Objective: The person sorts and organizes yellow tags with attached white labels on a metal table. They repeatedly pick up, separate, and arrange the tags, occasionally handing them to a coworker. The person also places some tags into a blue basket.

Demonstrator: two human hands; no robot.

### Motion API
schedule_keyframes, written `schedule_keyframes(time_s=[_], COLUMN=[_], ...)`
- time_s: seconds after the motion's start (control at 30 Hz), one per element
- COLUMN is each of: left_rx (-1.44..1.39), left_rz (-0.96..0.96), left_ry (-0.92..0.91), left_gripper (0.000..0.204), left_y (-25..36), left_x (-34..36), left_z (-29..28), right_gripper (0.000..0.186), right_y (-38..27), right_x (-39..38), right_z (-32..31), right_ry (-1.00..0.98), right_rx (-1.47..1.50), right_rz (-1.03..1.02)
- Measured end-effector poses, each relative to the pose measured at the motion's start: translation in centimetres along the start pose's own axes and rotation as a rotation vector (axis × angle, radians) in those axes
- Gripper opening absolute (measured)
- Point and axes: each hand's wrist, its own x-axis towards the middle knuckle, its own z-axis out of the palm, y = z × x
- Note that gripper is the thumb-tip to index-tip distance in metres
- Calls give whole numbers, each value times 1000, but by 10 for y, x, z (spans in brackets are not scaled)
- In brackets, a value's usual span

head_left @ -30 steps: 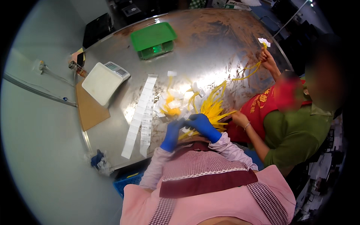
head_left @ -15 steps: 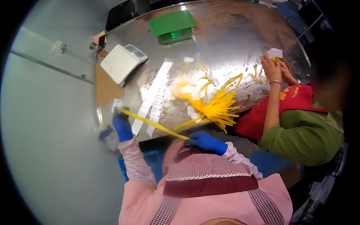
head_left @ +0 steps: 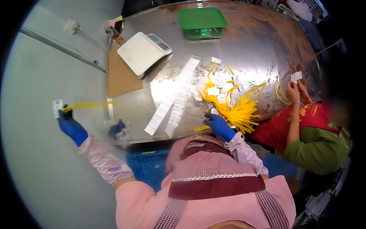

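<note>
So the left hand (head_left: 69, 124), in a blue glove, is stretched way out past the table's (head_left: 267, 42) left edge, pinched shut on a yellow tie (head_left: 89, 105) with a small white tag (head_left: 57, 107) at its end. The tie is blurred and points back toward the table. The right hand (head_left: 219, 125), also gloved, sits at the near edge with its fingers curled down right beside the pile of yellow ties (head_left: 238, 110); can't tell if it's actually gripping any. Loose white tags (head_left: 213, 91) lie among the ties, and two label strips (head_left: 173, 97) run diagonally across the steel. Further back there's a white scale (head_left: 142, 51), a green tray (head_left: 202, 21) and a brown board (head_left: 120, 74). On the right, a co-worker's hands (head_left: 296, 89) hold a white tag.
</note>
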Motion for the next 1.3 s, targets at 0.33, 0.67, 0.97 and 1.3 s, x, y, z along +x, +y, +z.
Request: schedule_keyframes(time_s=[0.33, 0.67, 0.97, 1.3], left_rx=[509, 592, 259, 651], left_rz=[-80, -581, -669, -425], left_ry=[-448, -837, -864, -890], left_gripper=[27, 31, 31, 39], left_y=[-110, -327, -360, -332], left_x=[5, -189, -202, -220], left_z=[78, 58, 54, 70], right_gripper=[34, 44, 25, 50], right_y=[-5, -63, -58, 26], right_x=[96, 169, 169, 63], right_z=[-11, 90, 31, -317], right_ry=[468, 663, 424, 908], right_rx=[-42, -713, -67, -409], right_rz=[-18, -34, -89, 198])
